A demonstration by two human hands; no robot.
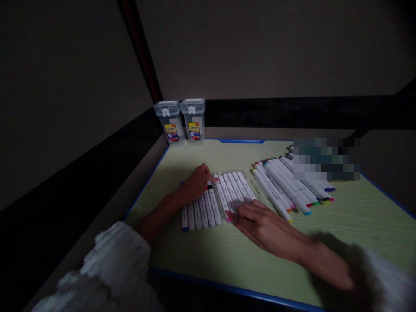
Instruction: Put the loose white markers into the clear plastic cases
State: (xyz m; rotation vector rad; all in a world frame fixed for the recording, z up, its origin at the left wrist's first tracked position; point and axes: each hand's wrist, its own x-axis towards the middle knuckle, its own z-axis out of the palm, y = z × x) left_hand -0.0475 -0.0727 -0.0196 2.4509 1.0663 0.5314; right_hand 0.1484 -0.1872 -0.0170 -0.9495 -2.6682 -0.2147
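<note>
A row of white markers lies side by side on a clear plastic holder between my two hands. My left hand rests over the upper ends of another row of white markers. One of its digits is stretched out, touching the top of the leftmost marker in the right-hand row; the others are partly hidden. At that marker's lower, pink end, the thumb and bent fingers of my right hand are closed. A blue-ended marker forms the left edge of the left row.
A loose pile of white markers with coloured ends lies to the right, partly behind a pixelated patch. Two clear lidded boxes with labels stand at the back left. The pale table has a blue edge, with walls behind and left.
</note>
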